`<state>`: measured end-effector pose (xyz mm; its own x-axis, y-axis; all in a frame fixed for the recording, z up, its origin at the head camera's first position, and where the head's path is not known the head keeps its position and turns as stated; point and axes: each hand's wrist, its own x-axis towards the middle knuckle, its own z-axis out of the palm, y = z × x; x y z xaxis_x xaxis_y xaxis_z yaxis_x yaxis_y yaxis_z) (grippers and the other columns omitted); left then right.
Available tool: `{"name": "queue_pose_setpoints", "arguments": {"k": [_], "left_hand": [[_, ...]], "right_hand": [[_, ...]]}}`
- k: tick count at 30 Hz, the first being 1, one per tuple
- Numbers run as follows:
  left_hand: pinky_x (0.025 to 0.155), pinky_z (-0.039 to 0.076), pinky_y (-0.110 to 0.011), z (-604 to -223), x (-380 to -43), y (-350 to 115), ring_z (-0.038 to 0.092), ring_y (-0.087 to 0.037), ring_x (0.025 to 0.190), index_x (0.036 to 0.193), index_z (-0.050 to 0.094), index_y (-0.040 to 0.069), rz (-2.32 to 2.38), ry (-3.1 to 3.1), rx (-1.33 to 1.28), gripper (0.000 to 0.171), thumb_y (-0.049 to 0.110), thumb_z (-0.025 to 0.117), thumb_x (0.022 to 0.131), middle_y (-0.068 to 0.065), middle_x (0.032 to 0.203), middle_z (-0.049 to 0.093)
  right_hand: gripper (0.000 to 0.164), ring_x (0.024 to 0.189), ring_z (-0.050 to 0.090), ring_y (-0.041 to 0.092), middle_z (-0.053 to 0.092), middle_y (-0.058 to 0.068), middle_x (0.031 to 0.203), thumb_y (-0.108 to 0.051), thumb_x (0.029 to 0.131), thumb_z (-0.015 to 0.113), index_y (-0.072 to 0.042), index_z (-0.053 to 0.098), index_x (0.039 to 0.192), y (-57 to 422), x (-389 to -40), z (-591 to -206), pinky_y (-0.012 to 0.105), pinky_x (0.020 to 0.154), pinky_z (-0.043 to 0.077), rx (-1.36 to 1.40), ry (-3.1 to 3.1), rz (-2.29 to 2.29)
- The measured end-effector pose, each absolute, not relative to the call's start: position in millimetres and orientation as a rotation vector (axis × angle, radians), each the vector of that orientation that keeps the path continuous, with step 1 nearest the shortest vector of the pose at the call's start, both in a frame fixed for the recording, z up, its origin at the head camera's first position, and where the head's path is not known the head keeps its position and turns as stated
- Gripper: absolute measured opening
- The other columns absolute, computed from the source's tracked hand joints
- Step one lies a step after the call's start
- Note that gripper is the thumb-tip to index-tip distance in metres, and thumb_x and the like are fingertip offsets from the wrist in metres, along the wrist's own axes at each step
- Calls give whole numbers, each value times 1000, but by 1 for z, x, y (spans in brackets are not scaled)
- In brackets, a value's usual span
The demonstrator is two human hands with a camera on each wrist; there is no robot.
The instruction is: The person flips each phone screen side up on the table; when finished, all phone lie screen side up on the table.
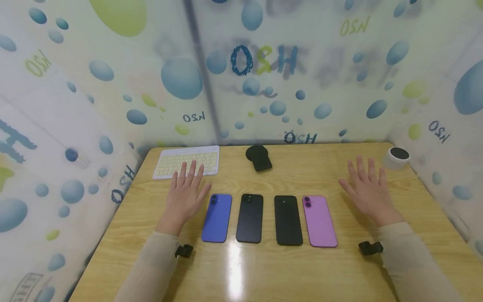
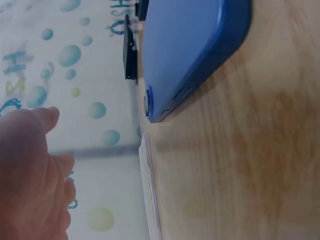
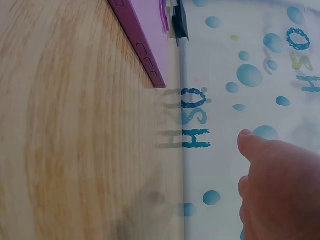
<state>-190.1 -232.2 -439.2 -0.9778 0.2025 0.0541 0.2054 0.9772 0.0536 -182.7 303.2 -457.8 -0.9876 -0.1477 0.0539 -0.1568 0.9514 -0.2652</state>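
Observation:
Four phones is more than I count, so: several phones lie in a row on the wooden table (image 1: 286, 272). From left they are a blue phone (image 1: 217, 219), a dark navy phone (image 1: 250, 220), a black phone (image 1: 288, 222) and a pink phone (image 1: 320, 224). My left hand (image 1: 183, 199), fingers straight and spread, is left of the blue phone, its fingertips overlapping the keyboard in the head view. To the right of the pink phone is my right hand (image 1: 367, 193), also spread flat. Neither hand holds anything. The wrist views show the blue phone (image 2: 185, 50) and pink phone (image 3: 142, 37) close up.
A white keyboard (image 1: 162, 163) lies at the back left. At the back middle is a black object (image 1: 260, 158) with a round part. A white cylinder with a dark top (image 1: 396, 159) stands at the back right. Patterned walls (image 1: 324, 75) border the table.

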Motion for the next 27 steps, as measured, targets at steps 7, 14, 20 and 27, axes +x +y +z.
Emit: {"name": "queue_pose_setpoints", "arguments": {"k": [7,14,20,27], "left_hand": [[127,-1,-60,-437,-186,-233,-7,-38,161,167,12,16,-135,-3060,-317,72,55,30,109,-12,175,0],[126,-2,-62,-436,-185,-236,-7,-39,161,168,10,16,-146,-3058,-303,73,53,35,109,-12,175,-1],[123,1,-69,-438,-181,-240,3,-42,160,168,11,17,-152,-3069,-303,78,52,45,107,-10,175,2],[107,44,-64,-441,-167,-244,44,-44,143,161,34,10,-115,-2985,-431,78,36,70,97,-16,170,25]], "right_hand": [[81,152,-31,42,-23,14,170,-58,109,25,-10,-5,166,303,-180,-459,68,117,-21,227,-3069,425],[81,151,-33,43,-21,16,171,-59,109,27,-7,2,166,301,-181,-455,69,115,-23,216,-3064,445],[79,155,-14,52,-8,18,173,-54,108,40,-12,9,167,288,-187,-458,74,113,-22,252,-3036,348],[74,146,36,52,20,24,170,-38,104,60,-10,28,164,247,-193,-456,78,116,-2,376,-3011,427]]}}
